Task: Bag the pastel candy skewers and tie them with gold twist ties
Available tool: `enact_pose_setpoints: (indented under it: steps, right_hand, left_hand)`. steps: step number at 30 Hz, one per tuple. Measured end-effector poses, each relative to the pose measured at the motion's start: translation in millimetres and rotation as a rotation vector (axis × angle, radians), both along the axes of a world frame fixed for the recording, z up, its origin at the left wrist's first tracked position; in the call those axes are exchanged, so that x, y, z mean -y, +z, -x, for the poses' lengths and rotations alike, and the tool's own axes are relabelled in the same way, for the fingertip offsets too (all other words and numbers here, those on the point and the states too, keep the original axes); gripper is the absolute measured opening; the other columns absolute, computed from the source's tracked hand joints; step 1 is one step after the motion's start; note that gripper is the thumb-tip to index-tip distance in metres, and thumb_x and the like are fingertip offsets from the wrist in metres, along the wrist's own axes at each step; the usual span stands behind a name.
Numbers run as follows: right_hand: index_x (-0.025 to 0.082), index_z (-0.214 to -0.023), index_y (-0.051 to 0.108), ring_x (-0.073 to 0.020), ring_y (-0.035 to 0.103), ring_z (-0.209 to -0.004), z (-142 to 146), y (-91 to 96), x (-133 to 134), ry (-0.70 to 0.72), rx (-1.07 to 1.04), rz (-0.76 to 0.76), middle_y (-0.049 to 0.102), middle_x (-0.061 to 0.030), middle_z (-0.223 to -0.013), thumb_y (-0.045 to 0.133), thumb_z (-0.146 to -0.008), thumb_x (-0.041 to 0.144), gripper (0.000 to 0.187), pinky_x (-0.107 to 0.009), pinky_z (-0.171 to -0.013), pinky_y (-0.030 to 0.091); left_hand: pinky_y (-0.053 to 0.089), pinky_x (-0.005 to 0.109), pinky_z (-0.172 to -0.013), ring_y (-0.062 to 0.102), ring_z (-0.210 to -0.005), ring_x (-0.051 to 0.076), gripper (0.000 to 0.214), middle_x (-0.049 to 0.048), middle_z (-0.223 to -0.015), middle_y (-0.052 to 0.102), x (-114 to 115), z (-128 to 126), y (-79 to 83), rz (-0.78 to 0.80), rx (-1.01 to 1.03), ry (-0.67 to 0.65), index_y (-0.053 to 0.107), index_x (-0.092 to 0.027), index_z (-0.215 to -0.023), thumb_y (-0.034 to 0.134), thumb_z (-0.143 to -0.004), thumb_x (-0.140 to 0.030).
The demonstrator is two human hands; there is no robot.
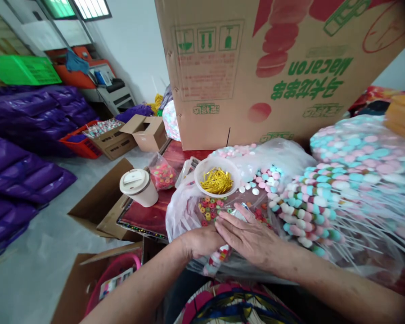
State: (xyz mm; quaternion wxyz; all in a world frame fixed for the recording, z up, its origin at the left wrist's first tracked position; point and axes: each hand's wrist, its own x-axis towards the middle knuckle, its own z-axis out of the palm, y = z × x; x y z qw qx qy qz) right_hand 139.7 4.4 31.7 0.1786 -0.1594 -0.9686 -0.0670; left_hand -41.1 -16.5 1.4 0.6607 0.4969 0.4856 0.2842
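A candy skewer in a clear printed wrapper (219, 257) lies slantwise between my hands, its lower end showing bright pieces. My left hand (202, 240) is closed around its middle. Over it lies my right hand (245, 234), its long fingers close together across the wrapper and the left fingertips; its thumb is hidden. The wrapper's silvery upper end sticks out beyond the right hand. Just past my fingers, colourful ring candies (212, 208) are scattered on clear plastic. A white bowl (198, 180) of gold twist ties (218, 181) stands behind them.
Pastel candy skewers with white sticks (310, 207) are piled at right. A large carton (219, 121) walls off the table's back. A lidded cup (140, 189) and a bag of ring candies (162, 173) stand left. Open boxes (104, 202) and purple packs (16, 189) occupy the floor.
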Motion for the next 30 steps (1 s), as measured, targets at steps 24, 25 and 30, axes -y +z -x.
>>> enact_pose_setpoints:
  steps: [24, 25, 30]
  right_hand:
    - [0.015, -0.069, 0.063, -0.0181, 0.057, -0.08, 99.2, -38.4, -168.0, -0.493, 0.23, 0.665, 0.062, -0.01, -0.088, 0.051, -0.071, 0.006, 0.015, -0.027, -0.071, 0.04]
    - [0.015, -0.071, 0.064, -0.0175, 0.057, -0.08, 97.3, -39.2, -167.5, -0.488, 0.211, 0.669, 0.063, -0.009, -0.089, 0.051, -0.072, 0.006, 0.016, -0.026, -0.072, 0.04]
    - [0.018, -0.077, 0.063, -0.0149, 0.058, -0.086, 80.0, -26.9, -161.8, -0.507, 0.026, 0.717, 0.064, -0.0032, -0.095, 0.05, -0.079, 0.016, 0.014, -0.024, -0.076, 0.042]
  left_hand:
    - [0.034, 0.02, -0.045, 0.048, -0.046, 0.01, 0.033, -0.0008, -0.055, 0.059, 14.9, 50.4, -12.4, 0.177, 0.214, 0.768, 0.067, -0.015, -0.068, 0.074, -0.06, -0.047]
    - [0.035, 0.02, -0.046, 0.049, -0.047, 0.01, 0.033, -0.0005, -0.056, 0.06, 14.4, 51.7, -10.9, 0.182, 0.246, 0.788, 0.067, -0.015, -0.067, 0.076, -0.059, -0.046]
    - [0.036, 0.02, -0.045, 0.048, -0.043, 0.009, 0.032, -0.0002, -0.052, 0.06, 9.6, 49.6, -3.2, 0.181, 0.342, 0.798, 0.067, -0.014, -0.066, 0.077, -0.058, -0.043]
